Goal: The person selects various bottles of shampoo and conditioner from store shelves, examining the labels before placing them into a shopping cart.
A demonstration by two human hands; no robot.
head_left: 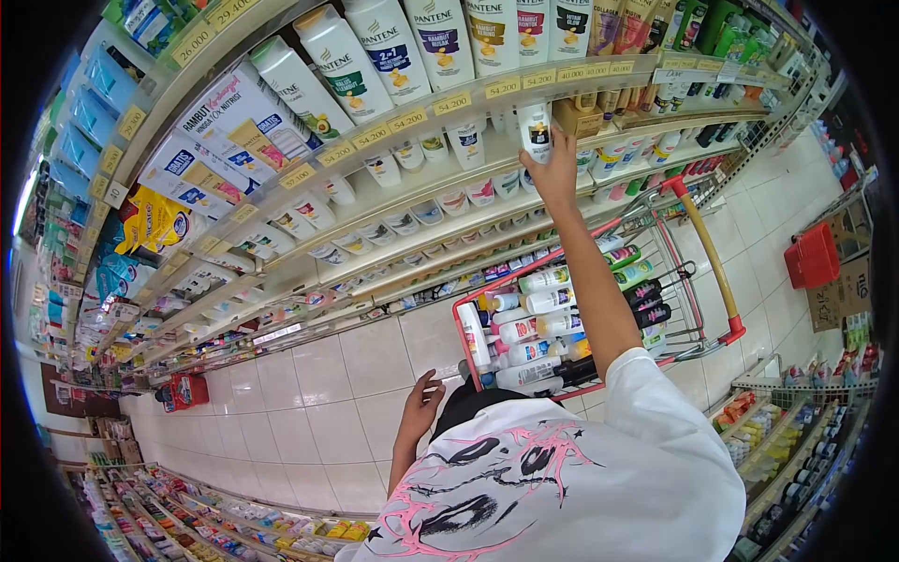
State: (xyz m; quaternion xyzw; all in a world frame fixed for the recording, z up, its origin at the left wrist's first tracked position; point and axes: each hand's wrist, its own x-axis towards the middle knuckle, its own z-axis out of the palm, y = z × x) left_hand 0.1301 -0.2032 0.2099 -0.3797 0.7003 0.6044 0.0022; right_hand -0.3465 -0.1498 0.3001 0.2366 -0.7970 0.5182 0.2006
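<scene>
Right hand [551, 174] grips white bottle [536, 129] at 1 o'clock; left hand [424, 401], empty, half-curled, at 6 o'clock. Likely smooth, semi-rigid; grasp bottle mid-body.

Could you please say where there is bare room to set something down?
Floor tiles lie bare between the shelving and left hand, and between cart and red basket. The cart and upper shelf are crowded with bottles.

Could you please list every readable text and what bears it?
"PANTENE": shelf bottles
"2in1": one bottle
"54.200": yellow price tags
"40.000": further tags
"29.400": top tag
"26.000": neighbouring tag
"RAMBUT": white display box
"NUTRISI": same box
"GRATIS": same box
"Dove": shelf strip
Most other print, including on the held bottle, is too small or blurred.
</scene>
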